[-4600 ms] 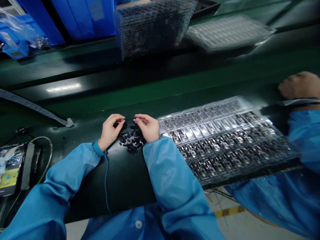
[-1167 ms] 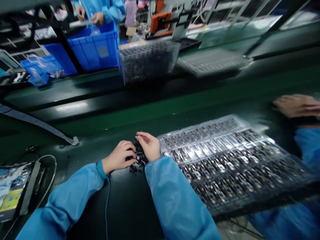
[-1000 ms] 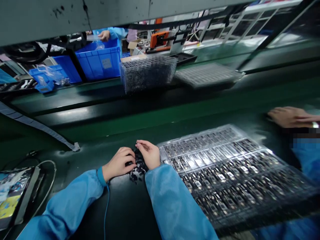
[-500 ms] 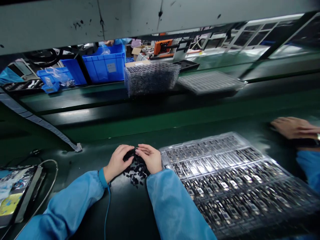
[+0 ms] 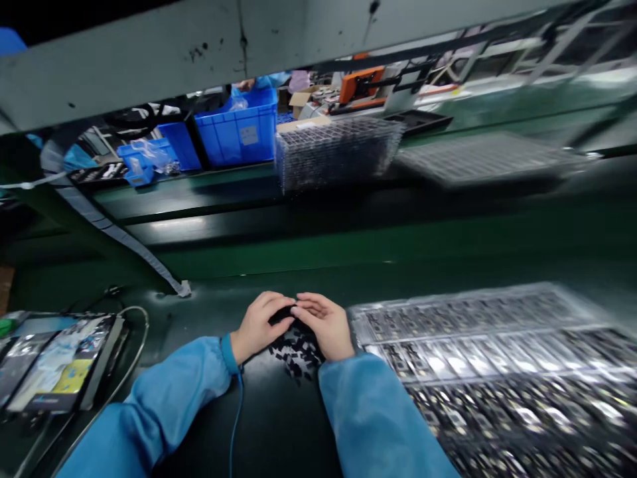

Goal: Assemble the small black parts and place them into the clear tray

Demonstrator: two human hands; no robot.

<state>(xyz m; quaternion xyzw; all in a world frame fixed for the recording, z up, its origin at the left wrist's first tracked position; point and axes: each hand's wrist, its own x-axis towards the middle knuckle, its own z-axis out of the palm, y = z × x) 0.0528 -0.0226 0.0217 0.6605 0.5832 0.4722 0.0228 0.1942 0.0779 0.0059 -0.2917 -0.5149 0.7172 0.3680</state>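
Near the lower centre, the left hand (image 5: 256, 326) and right hand (image 5: 326, 325) curl their fingers together over a loose heap of small black plastic parts (image 5: 297, 348) on the dark green desk (image 5: 269, 425), probably to pick single pieces out; whether either grasps one I cannot tell. The heap has no clear long axis. At 3 o'clock lies a clear plastic compartment tray (image 5: 497, 358), its long axis running left to right; at 12 o'clock, farther off, stands a stack of clear trays (image 5: 338, 153).

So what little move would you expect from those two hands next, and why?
Probably pinching one piece free: the left hand and right hand meet fingertip to fingertip over the pile of small black parts, beside the clear tray of filled pockets.
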